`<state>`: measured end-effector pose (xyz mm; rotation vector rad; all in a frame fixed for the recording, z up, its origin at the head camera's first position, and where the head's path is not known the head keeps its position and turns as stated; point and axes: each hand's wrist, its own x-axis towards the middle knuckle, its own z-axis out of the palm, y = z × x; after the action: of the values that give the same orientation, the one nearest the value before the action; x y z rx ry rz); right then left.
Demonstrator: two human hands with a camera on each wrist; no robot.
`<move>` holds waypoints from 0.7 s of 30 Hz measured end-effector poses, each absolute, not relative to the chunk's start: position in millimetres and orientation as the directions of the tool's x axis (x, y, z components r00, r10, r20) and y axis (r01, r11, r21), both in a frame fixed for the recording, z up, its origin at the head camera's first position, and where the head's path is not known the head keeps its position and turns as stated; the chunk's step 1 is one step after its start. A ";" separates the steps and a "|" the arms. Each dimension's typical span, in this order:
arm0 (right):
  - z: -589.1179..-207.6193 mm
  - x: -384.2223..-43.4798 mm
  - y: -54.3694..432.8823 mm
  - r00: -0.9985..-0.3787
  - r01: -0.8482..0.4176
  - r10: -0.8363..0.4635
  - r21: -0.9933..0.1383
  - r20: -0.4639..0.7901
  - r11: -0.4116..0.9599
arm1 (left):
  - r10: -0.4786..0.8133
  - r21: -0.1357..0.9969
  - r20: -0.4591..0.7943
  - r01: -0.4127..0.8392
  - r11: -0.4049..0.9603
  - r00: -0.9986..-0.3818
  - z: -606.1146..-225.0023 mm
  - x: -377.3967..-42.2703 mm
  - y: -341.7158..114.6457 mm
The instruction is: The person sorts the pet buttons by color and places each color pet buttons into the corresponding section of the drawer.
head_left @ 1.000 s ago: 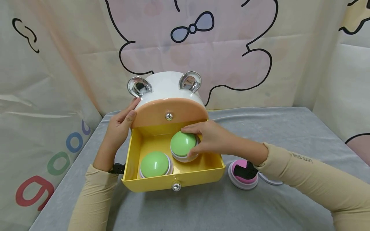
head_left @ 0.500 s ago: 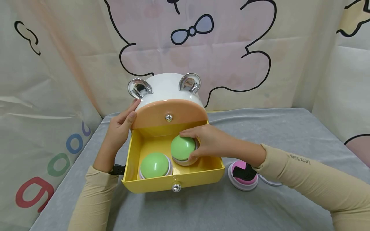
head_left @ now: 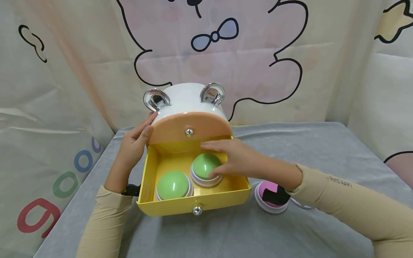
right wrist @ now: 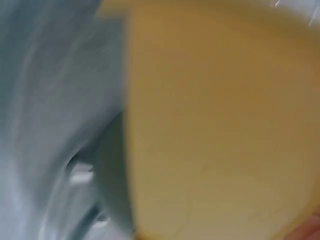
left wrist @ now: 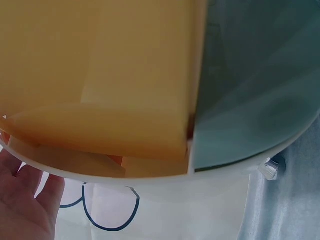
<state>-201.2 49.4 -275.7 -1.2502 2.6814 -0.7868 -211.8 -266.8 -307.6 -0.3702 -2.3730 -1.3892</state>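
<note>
A white storage box (head_left: 186, 96) with chrome ears stands on the table, its upper orange drawer (head_left: 172, 127) closed and its yellow lower drawer (head_left: 171, 152) pulled out. My left hand (head_left: 133, 141) holds the box's left side, thumb at the front edge and fingers along the side. Inside the yellow drawer lie two dome-topped green buttons with pale bases, a left button (head_left: 172, 184) and a right button (head_left: 204, 166). Over the right button hovers my right hand (head_left: 237, 156), fingers spread and thumb overlapping the dome's lower right edge. Its wrist view shows mostly the yellow drawer wall (right wrist: 220, 120).
A pink button (head_left: 267, 208) with a black patch and a white base sits on the grey cloth right of the drawer. Another pale round rim (head_left: 301, 205) is partly hidden behind the right sleeve. A printed curtain (head_left: 251, 64) hangs behind the table.
My right hand has let go of the right button, its fingers spreading away from the dome. That button now sits lower and nearer the drawer's front. My left hand has stayed in place.
</note>
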 end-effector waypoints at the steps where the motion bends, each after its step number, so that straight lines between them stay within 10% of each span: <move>1: -273.6 -195.7 52.7 -0.673 -0.675 -0.719 -0.541 0.172 0.503 | 0.041 0.781 0.432 0.396 0.482 -0.901 -307.8 -211.7 -266.8; 10: -269.8 -123.7 79.3 -0.590 -0.412 -0.749 -0.910 0.300 -0.040 | 0.037 0.791 0.420 0.385 0.475 -0.907 -307.2 -212.6 -266.0; 16: -300.7 -106.5 88.6 -0.551 0.103 -0.834 -0.994 -0.038 -0.023 | 0.026 0.792 0.406 0.366 0.489 -0.914 -307.6 -211.4 -266.8; 21: -331.2 -102.4 84.1 -0.550 0.258 -0.813 -0.964 -0.193 0.055 | 0.028 0.787 0.413 0.372 0.492 -0.910 -307.9 -211.5 -266.3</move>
<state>-102.4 84.1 -331.2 -0.5835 1.5002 -1.6268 -211.5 -266.3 -307.9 -0.3350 -2.3953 -1.3883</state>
